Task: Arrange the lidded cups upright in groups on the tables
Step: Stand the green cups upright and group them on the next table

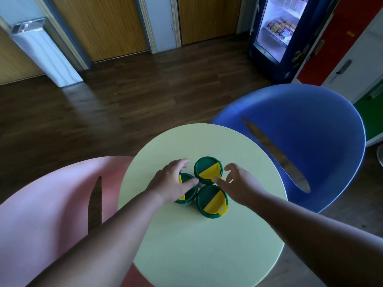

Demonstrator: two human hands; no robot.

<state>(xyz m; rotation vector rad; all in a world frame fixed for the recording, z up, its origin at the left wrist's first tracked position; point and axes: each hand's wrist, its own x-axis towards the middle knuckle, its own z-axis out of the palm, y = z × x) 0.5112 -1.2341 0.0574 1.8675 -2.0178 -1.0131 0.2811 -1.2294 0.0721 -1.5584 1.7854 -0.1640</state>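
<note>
Table (207, 245) near half bare; three cups (208, 170) clustered centre; chairs (300, 131) flank.

A blue tub chair (306, 129) stands at the far right, a long slot cut through its shell. A pink chair (41, 214) of the same shape sits at the left, also slotted. Dark wood flooring (124, 100) runs back to wood-panelled doors (107, 23). A lit drinks fridge (277, 32) stands in the far right corner, packs on its shelf. A white bin (43, 50) with a metal top stands at the far left.
</note>
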